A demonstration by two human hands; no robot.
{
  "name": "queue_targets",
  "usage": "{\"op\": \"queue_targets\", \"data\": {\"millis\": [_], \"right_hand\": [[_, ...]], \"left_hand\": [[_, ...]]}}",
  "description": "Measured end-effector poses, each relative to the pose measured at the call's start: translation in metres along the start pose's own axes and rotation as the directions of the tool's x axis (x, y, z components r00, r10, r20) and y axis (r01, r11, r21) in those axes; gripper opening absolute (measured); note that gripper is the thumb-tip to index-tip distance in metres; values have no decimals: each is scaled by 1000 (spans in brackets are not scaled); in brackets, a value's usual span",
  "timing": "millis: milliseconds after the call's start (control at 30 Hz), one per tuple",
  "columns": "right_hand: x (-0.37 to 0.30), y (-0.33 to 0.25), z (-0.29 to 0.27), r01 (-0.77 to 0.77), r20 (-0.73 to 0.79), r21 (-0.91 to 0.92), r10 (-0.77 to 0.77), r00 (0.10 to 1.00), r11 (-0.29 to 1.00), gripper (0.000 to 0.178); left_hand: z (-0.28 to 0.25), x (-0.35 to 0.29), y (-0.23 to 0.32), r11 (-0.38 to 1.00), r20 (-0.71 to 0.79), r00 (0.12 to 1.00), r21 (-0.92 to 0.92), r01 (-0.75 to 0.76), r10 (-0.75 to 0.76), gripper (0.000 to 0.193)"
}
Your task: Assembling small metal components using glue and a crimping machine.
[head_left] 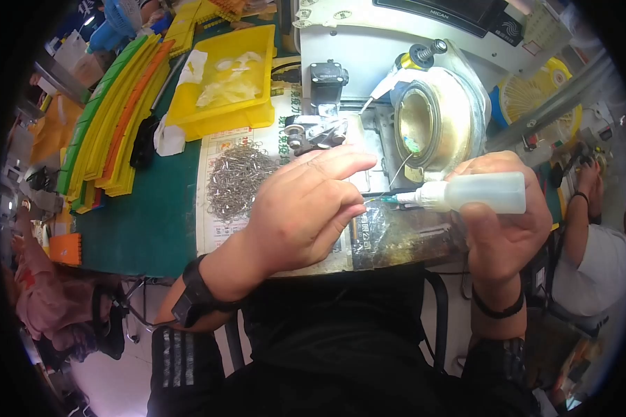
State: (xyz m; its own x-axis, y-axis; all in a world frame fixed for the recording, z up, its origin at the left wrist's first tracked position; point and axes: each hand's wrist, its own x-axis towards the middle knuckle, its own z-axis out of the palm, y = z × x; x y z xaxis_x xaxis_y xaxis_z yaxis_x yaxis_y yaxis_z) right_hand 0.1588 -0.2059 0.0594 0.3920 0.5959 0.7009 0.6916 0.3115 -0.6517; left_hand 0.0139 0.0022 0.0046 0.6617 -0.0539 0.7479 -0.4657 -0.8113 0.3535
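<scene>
My right hand (509, 235) is wrapped round a translucent white squeeze bottle (490, 193). The bottle lies nearly level, and its thin green-based needle tip (388, 199) points left. The thumb and fingertips of my left hand (302, 208) are pinched close to that tip. Whatever sits between them is too small to make out. Left of this hand lies a heap of small bent metal wire pieces (235, 179) on printed paper (212, 236). Just beyond the fingers stands a small metal clamping fixture (318, 131).
A large spool of wire (414, 121) and a soldering iron (389, 83) stand behind my right hand. A yellow bin (226, 118) holds crumpled white tissue. Green, orange and yellow strips (115, 125) are stacked at the left. Other people sit at both sides.
</scene>
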Motion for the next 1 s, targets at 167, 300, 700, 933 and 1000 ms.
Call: {"op": "queue_targets", "data": {"millis": [167, 300, 700, 933, 1000], "right_hand": [[2, -7, 0, -36, 46, -73, 39, 998, 997, 31], [2, -6, 0, -27, 55, -71, 31, 998, 997, 32], [-47, 10, 4, -230, 17, 633, 284, 959, 739, 29], [-52, -13, 106, -459, 411, 883, 636, 654, -98, 26], [-51, -8, 116, -702, 521, 706, 607, 600, 87, 31]], "left_hand": [[-1, 0, 0, 1000, -5, 1000, 8, -1, 1, 16], [-1, 0, 0, 1000, -4, 1000, 6, -5, 5, 16], [0, -2, 6, 999, -17, 999, -32, -28, 27, 16], [15, -13, 14, 412, 97, 805, -820, 398, -585, 2], [10, -11, 9, 290, 154, 774, -868, 403, -615, 3]]}}
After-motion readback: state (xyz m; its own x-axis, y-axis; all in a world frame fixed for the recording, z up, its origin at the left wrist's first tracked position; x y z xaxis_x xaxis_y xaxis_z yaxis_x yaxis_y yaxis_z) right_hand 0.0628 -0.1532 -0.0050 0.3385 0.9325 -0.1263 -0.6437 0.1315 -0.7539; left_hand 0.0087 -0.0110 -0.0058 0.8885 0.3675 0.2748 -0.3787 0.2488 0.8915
